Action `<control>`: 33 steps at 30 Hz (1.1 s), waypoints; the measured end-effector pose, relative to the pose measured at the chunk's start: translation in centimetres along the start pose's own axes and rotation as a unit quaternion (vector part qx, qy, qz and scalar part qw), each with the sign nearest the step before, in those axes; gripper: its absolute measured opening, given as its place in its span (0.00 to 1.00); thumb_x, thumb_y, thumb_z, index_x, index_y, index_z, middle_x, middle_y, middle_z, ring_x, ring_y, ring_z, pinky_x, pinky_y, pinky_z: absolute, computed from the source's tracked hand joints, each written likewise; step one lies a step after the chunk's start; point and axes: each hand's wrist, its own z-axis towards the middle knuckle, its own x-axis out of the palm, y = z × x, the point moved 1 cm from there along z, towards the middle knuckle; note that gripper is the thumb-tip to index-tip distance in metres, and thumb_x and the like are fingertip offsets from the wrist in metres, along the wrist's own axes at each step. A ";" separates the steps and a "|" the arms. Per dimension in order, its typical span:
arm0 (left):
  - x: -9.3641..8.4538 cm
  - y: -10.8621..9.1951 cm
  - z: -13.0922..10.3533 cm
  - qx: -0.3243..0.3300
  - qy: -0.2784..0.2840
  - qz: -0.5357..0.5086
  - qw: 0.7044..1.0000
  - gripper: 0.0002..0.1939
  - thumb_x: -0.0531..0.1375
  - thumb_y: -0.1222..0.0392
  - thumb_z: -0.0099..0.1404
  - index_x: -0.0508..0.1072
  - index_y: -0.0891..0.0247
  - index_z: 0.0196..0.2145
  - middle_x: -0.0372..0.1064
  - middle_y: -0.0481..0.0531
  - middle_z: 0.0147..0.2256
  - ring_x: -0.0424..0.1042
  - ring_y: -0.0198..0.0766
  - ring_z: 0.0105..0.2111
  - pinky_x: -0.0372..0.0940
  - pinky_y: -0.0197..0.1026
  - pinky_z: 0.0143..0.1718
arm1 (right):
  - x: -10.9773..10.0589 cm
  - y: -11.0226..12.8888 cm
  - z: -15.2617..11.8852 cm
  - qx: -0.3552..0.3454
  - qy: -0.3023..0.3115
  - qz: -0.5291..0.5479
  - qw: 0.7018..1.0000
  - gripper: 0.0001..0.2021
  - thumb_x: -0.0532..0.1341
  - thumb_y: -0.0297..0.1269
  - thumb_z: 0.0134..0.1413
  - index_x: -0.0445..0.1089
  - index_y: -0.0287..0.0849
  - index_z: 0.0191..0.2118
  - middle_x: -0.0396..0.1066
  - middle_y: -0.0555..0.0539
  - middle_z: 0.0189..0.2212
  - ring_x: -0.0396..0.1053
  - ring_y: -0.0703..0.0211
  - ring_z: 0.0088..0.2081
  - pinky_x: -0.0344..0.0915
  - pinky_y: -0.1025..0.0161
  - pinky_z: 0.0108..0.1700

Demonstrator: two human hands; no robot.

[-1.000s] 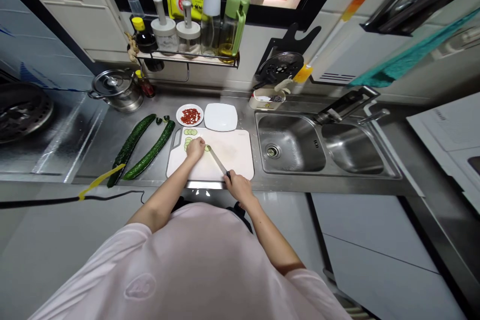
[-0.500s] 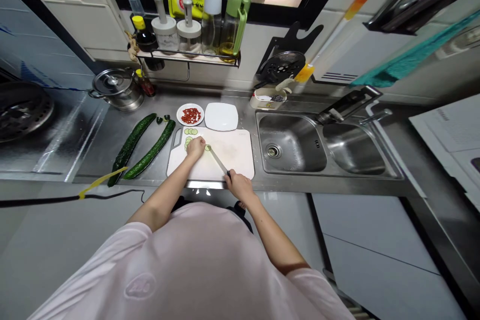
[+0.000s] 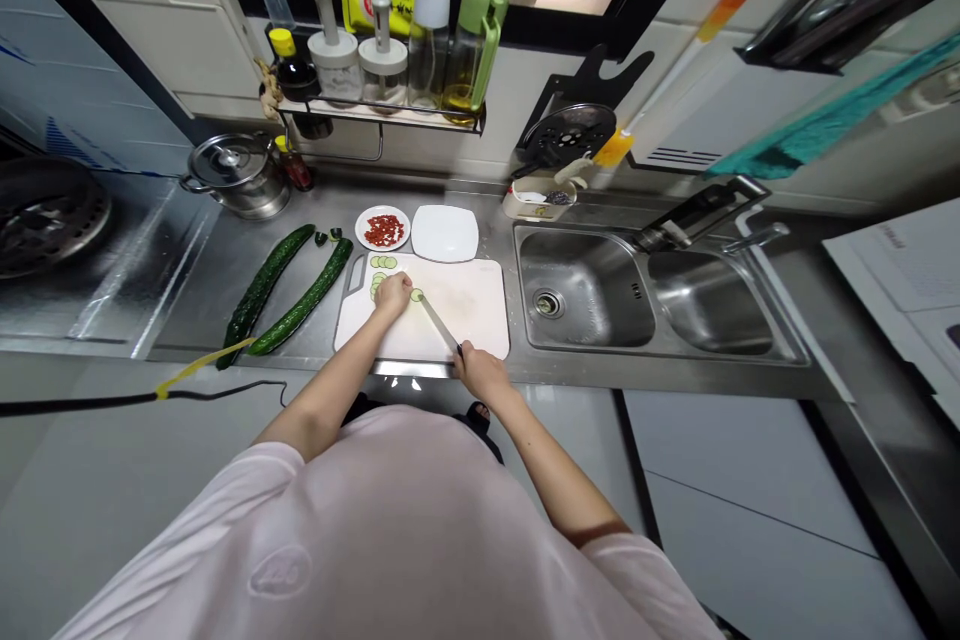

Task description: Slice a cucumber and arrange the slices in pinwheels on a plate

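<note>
A white cutting board [image 3: 465,305] lies on the steel counter. My right hand [image 3: 482,370] is closed round the black handle of a knife [image 3: 439,322], whose blade points up and left across the board. At the blade's tip lies one round cucumber slice [image 3: 417,295]. Just left of it, my left hand [image 3: 393,293] is over the board with its fingers closed; what they hold, if anything, is too small to name. More cucumber slices [image 3: 383,262] lie at the board's upper left, some partly behind my left hand.
Two whole cucumbers [image 3: 304,305] lie left of the board. Behind it are a plate of red pieces [image 3: 384,229] and a white square plate [image 3: 445,233]. A lidded pot [image 3: 238,177] stands back left; a double sink [image 3: 585,290] is on the right. Bottles fill a wall shelf [image 3: 390,112].
The camera view has shifted slightly. Both hands, the knife and the slices look almost the same as before.
</note>
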 end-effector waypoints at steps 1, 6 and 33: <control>0.0 0.0 0.0 0.000 -0.002 0.000 1.000 0.10 0.55 0.61 0.61 0.75 0.54 0.36 0.74 0.51 0.40 0.70 0.44 0.42 0.61 0.42 0.38 | 0.0 0.1 0.1 0.001 0.000 0.000 1.000 0.14 0.46 0.42 0.67 0.62 0.41 0.48 0.74 0.38 0.40 0.73 0.49 0.43 0.62 0.59 0.41; 0.0 0.0 0.0 -0.002 -0.005 0.003 1.000 0.10 0.55 0.62 0.61 0.75 0.54 0.36 0.74 0.51 0.40 0.70 0.44 0.42 0.61 0.42 0.38 | -0.2 0.5 0.6 0.008 0.002 0.000 1.000 0.14 0.47 0.42 0.66 0.62 0.40 0.49 0.74 0.38 0.41 0.72 0.49 0.44 0.62 0.60 0.42; 0.2 0.0 0.1 -0.011 -0.004 0.025 1.000 0.09 0.55 0.61 0.62 0.75 0.54 0.37 0.73 0.51 0.41 0.70 0.42 0.43 0.61 0.39 0.39 | -0.6 0.6 0.5 0.008 0.010 -0.008 1.000 0.14 0.47 0.41 0.65 0.62 0.39 0.49 0.74 0.37 0.41 0.72 0.47 0.44 0.62 0.58 0.42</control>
